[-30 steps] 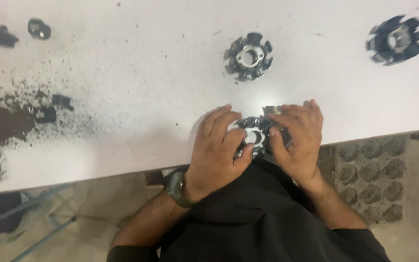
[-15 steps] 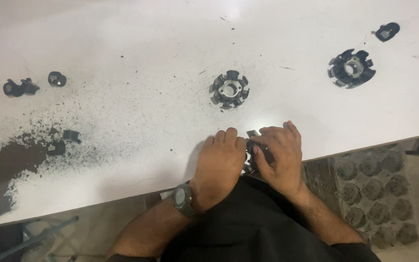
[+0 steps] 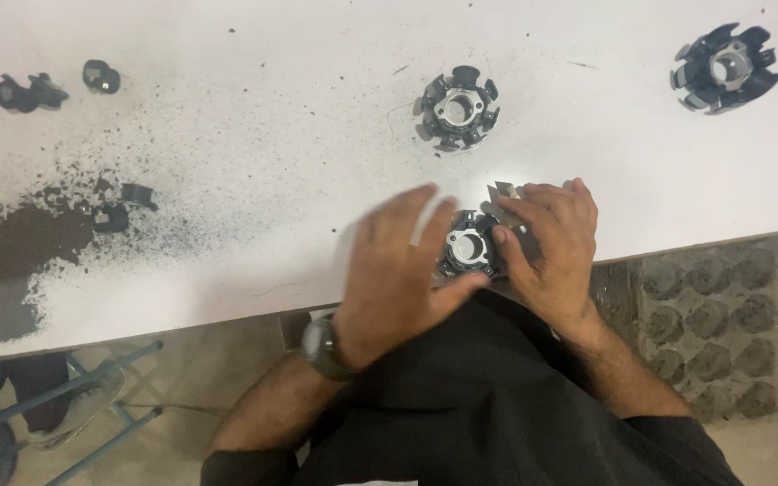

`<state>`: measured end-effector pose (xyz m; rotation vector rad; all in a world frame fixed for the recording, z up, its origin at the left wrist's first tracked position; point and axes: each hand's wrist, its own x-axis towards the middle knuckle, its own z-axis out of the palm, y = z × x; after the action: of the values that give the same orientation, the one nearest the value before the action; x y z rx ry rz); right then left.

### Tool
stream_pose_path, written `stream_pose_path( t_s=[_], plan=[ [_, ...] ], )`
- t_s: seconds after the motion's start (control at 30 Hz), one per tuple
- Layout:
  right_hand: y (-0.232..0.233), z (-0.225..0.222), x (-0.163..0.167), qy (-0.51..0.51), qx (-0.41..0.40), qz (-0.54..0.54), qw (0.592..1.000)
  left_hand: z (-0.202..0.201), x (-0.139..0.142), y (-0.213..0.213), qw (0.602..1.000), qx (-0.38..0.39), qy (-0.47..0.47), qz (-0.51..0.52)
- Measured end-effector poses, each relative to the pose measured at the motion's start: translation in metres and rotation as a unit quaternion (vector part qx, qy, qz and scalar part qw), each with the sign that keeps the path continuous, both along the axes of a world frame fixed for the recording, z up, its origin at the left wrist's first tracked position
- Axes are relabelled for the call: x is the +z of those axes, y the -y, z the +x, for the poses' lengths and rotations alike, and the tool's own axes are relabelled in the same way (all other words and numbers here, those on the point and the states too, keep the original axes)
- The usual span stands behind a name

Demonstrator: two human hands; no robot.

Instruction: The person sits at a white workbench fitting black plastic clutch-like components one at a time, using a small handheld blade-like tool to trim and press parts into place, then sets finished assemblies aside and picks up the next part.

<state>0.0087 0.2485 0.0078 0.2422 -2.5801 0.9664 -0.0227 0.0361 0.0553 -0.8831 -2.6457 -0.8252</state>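
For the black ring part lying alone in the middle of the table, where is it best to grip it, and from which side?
The ring part lies flat, its round hole facing up, with short teeth around the rim. Probably best from above: fingertips on two opposite teeth across the outer rim. The white table around it looks free.

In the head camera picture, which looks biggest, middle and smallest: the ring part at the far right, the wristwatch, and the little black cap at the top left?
1. Ring part at the far right: biggest.
2. Wristwatch: middle, though it is nearer the camera.
3. Little black cap: smallest.
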Motion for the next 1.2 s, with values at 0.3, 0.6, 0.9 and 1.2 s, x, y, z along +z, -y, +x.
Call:
stream_pose_path(
  t_s=[0.3, 0.6, 0.9, 1.2],
  plan=[
    [-0.062, -0.006, -0.003, 0.019, -0.051, 0.055, 0.997, -0.046, 0.0, -0.026, 0.997, -0.053, 0.04, -0.044],
    [-0.192, -0.092, -0.003, 0.011, -0.183, 0.213, 0.96, -0.129, -0.016, -0.062, 0.997, 0.005, 0.048, -0.057],
    [-0.102, -0.111, 0.034, -0.079, -0.005, -0.043, 0.996, -0.15, -0.036, -0.043, 0.985, -0.095, 0.125, 0.063],
    [0.001, -0.132, 0.051, 0.043, 0.083, 0.105, 0.99, -0.182, -0.039, 0.045, 0.882, -0.006, 0.311, 0.355]
  ],
)
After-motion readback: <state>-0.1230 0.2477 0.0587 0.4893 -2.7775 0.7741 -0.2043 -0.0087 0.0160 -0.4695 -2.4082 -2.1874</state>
